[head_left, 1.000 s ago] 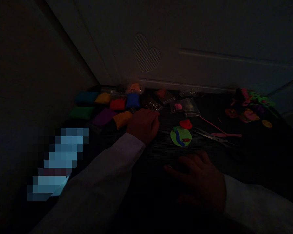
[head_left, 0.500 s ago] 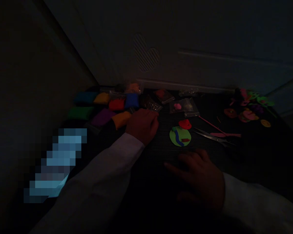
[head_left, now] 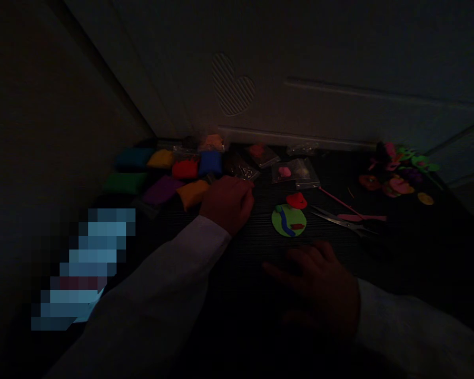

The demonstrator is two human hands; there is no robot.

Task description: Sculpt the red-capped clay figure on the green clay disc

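In the dim head view my left hand [head_left: 227, 202] rests on the dark tabletop with its fingers curled closed. Whatever they may hold is hidden. Just beside it lies an orange clay pack [head_left: 193, 193]. My right hand [head_left: 319, 284] is open, palm down, its index finger stretched out and nothing visible in it. Beyond that hand lies a flat green clay disc [head_left: 293, 215] bearing a blue wavy strip, a small brown-red piece and a dark green bit. A red clay cone [head_left: 296, 200] sits at the disc's far edge.
Scissors [head_left: 339, 219] and a pink stick [head_left: 339, 200] lie right of the disc. Several coloured clay packs [head_left: 161, 189] fill the left back, and small zip bags [head_left: 290, 171] the middle. Clay flowers [head_left: 398, 179] stand back right. A pixelated glowing screen [head_left: 90, 258] is at left.
The whole view has shifted slightly, so everything sits a little further left. Both hands keep nearly the same pose and place on the table.
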